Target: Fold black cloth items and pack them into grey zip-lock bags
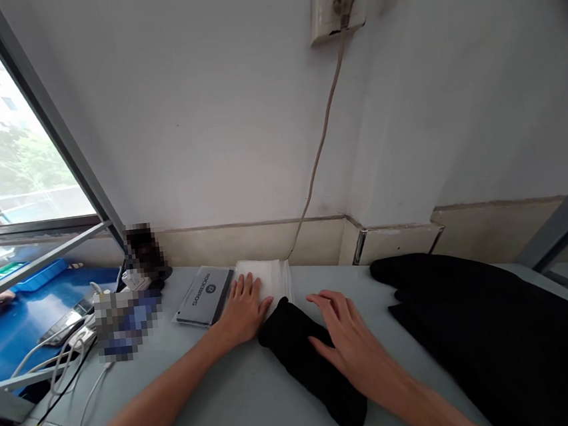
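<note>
Plainly, our left hand [243,310] lay palm down with its fingers slightly parted, flat on the left part of a stack of clear sleeves [272,276]. Our right hand [343,334] had a wide, loose grip, thumb well apart from the bent fingers, at the right edge of a black cloth bundle [306,361]; whether the thumb touched it, we could not tell. That bundle sat between our 2 hands on the grey table [221,400], its far end just beside the left hand and its near end left of the right forearm. Just left of our left hand we had a grey package [204,297] (its ROCKBROS lettering ran at a slant). Farther left of that hand were white cables [78,340] and a blue surface [5,347]. To the right of our right hand we saw a large black cloth [486,334]. Beyond both hands, a cord [322,146] rose along the wall to a socket [318,15].
</note>
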The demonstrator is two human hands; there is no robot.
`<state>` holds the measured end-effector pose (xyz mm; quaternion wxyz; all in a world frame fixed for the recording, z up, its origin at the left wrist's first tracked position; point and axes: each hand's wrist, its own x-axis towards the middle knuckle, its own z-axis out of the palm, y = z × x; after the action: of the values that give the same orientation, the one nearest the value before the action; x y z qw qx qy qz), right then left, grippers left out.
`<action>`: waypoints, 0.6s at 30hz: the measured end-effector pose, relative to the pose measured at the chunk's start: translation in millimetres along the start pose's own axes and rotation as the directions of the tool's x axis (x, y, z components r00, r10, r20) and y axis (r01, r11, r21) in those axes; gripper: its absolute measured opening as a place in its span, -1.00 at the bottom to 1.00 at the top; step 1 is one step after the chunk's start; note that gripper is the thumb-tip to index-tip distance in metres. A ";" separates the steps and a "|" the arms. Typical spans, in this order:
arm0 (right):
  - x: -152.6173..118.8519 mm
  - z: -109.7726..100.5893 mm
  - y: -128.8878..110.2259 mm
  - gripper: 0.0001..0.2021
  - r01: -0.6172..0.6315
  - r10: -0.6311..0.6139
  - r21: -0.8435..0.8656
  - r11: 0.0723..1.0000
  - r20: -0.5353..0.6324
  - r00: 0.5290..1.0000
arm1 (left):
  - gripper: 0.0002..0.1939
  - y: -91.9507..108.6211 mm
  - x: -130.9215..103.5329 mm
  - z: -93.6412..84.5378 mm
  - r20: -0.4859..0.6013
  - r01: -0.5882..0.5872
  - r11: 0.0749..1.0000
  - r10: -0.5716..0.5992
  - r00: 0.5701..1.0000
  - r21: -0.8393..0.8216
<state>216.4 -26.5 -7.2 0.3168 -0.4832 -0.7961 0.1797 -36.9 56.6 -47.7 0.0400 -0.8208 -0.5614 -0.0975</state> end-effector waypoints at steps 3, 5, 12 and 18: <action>-4.4 5.6 -6.4 -0.79 0.142 -0.138 -0.189 0.972 0.036 0.990 | -0.23 -1.6 -2.2 10.9 0.021 0.041 0.999 -0.041 0.999 0.005; -6.8 4.8 -13.7 -0.75 0.192 -0.165 -0.147 0.970 0.175 0.971 | -0.22 -1.5 -3.1 15.3 0.030 0.054 0.999 -0.054 0.998 0.006; -3.5 -16.6 -21.6 -0.91 0.105 -0.161 0.173 0.979 0.349 0.923 | -0.27 -1.3 -5.1 17.8 -0.017 0.076 0.997 -0.077 0.997 -0.027; 11.5 -32.3 -4.4 -0.63 -0.241 0.063 0.438 0.866 0.383 0.922 | -0.26 0.1 -6.3 14.7 0.004 0.093 0.994 -0.093 0.996 -0.059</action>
<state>231.6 -19.0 22.9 0.2611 -0.4116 -0.7298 0.4794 -37.3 53.4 -63.3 0.0109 -0.7947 -0.5958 -0.1154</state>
